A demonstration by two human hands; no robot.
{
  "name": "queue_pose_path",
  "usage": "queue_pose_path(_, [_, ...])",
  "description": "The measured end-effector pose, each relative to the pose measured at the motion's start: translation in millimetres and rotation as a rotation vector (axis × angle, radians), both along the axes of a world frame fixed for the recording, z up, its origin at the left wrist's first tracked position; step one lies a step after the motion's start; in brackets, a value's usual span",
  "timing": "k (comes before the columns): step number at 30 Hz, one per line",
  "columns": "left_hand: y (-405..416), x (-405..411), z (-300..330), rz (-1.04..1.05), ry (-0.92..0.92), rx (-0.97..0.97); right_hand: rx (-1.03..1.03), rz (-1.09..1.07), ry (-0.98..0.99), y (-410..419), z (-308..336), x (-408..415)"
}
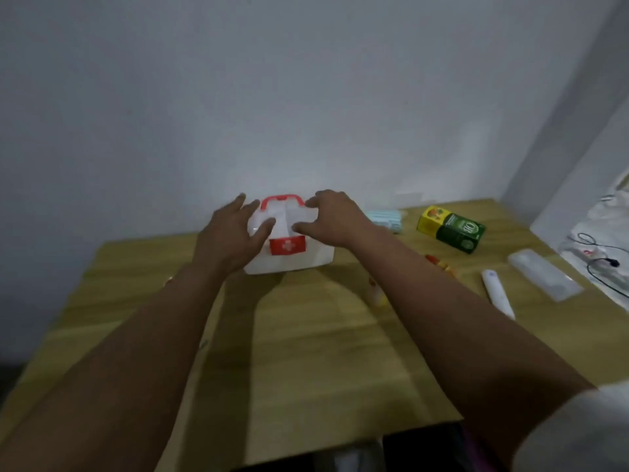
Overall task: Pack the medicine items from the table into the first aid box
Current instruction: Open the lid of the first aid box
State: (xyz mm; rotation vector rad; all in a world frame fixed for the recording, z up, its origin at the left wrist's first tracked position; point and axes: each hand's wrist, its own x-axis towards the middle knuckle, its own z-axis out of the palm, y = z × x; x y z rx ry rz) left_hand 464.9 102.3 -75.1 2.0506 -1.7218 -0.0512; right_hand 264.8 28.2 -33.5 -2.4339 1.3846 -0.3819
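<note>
Two sets of fingers (263,229) were spread apart and laid on the lid of the white first aid box (289,240), clamped on nothing, as packing was prepared on the wooden bench (306,335). The left hand (231,235) was pressed against the box's left side, its thumb resting above the red cross latch (287,246); the right hand (332,219) was draped over the right side beside the red handle (281,199). The box was seen standing closed, near the wall at the back of the bench.

Nothing had yet been packed, by the look of it. A yellow and green carton (451,228), a pale blue packet (386,219), a white pen-shaped item (497,294), a clear case (544,274) and a small red-capped bottle (442,265) were left lying well to the right; blur hid their labels.

Opening was judged the step in hand. It would be done best if the body were steadied by one hand while the latch was released by the other, since so light a box could be tipped or slid toward the wall. The lid would best be swung fully back, away from the items.
</note>
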Motion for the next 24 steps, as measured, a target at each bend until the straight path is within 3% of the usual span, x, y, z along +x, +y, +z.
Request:
queue_pose_path(8, [85,-30,19,-0.026,0.139,0.03,-0.111,0.003,-0.009,93,-5,-35])
queue_pose_path(12, [112,-41,21,-0.054,0.143,0.017,-0.284,0.033,0.017,123,-19,-48])
queue_pose_path(16, [121,-40,17,-0.078,0.156,0.047,-0.29,0.075,0.079,135,-21,-55])
queue_pose_path(20, [124,-33,-3,-0.154,0.082,0.12,-0.306,0.065,0.105,140,-42,-57])
queue_pose_path(24, [123,-31,-20,-0.147,0.01,0.029,-0.435,0.035,0.058,136,-61,-50])
